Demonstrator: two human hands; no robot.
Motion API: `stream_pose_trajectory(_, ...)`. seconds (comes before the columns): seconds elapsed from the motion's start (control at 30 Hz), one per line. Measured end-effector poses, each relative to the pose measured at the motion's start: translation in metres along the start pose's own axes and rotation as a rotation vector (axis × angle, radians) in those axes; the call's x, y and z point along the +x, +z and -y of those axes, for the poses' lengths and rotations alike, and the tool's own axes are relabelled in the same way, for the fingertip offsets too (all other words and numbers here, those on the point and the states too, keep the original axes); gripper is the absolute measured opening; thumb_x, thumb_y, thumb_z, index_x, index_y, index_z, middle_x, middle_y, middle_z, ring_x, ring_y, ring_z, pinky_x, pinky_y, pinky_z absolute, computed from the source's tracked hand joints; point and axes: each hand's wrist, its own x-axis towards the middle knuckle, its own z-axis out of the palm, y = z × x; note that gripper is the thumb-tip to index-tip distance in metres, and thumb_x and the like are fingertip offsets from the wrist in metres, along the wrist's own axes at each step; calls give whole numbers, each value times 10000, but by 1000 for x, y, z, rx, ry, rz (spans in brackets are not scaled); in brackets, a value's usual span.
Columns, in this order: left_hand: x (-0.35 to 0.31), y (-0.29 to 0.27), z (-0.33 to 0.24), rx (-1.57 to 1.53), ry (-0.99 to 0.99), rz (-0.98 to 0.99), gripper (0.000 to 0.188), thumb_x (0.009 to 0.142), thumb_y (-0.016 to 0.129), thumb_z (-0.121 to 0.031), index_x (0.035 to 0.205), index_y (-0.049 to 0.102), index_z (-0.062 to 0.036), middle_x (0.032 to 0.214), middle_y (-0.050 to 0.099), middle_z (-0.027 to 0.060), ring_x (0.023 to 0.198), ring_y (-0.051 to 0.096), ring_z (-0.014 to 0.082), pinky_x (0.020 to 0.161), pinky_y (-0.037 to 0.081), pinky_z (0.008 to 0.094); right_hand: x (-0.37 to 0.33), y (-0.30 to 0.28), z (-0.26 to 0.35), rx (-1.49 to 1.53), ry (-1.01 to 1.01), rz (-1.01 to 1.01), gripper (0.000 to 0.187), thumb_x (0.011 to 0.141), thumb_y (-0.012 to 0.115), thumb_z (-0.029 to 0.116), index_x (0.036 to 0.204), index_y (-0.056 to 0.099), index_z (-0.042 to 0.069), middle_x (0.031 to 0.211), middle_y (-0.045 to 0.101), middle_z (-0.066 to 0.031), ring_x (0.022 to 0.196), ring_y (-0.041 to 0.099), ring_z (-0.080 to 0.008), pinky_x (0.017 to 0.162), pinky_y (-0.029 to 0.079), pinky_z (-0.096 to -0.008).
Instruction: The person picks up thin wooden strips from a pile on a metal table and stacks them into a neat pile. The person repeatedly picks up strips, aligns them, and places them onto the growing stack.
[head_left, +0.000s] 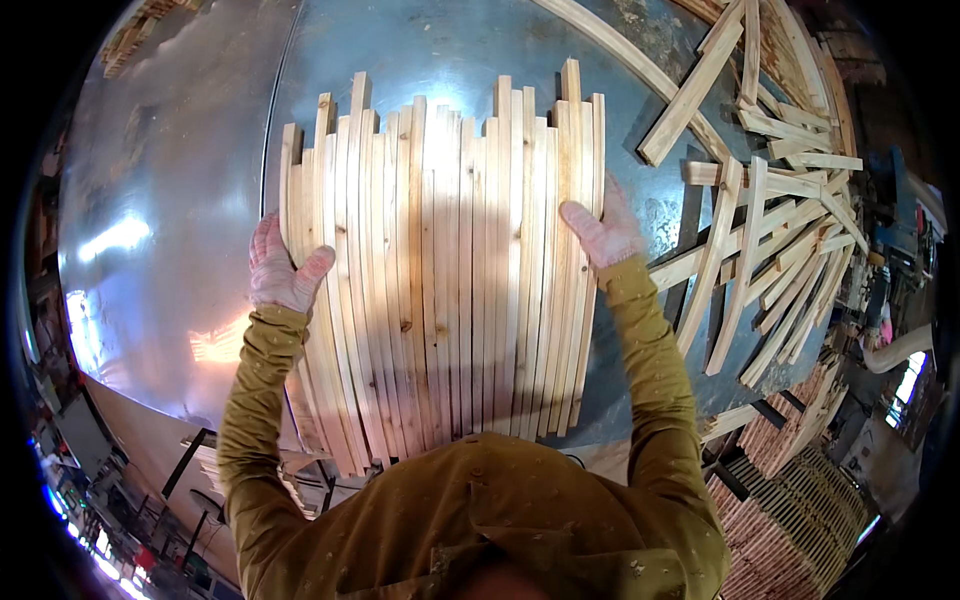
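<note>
A wide row of pale wooden strips lies side by side on the metal table before me, their far ends uneven. My left hand, in a whitish-pink glove, grips the row's left edge, its thumb on top and its fingers along the outer side. On the opposite edge, my right hand, gloved alike, clasps the outermost strips with the thumb over them. Its fingers are partly hidden beyond the wood. The near ends of the strips reach close to my body.
A loose, crisscrossed heap of wooden strips covers the table's right side. The metal table extends left, with a seam beside the row. Stacked wood stands at the lower right. More pieces lie at the far left corner.
</note>
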Motion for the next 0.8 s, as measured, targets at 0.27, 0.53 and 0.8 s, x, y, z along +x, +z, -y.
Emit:
stream_pose_trajectory(0.27,30,-4,-2,-1256,-484,302,800,806,802,-195,1434,347,3,1249,599,149,1082,611,216,961,504,330,-9,12,-16,1342,208,267,648,805,718,-40,1396,453,-17,1253,622,-176,1120,637,-284,962,540,-385)
stream_pose_trajectory(0.53,16,-50,-23,-1465,-260,252,803,706,881,-191,1347,443,11,1145,649,122,987,652,226,881,563,349,-28,-28,28,1318,-13,208,467,874,673,105,1301,536,-29,1188,654,-166,1007,680,-269,856,590,-367)
stream_pose_trajectory(0.8,87,-263,-28,-1366,439,-200,665,796,745,-506,1240,569,-43,1123,662,95,952,660,255,896,551,389,40,-166,89,1003,-755,60,364,910,603,136,1241,585,-13,1123,672,-159,926,689,-249,798,578,-328)
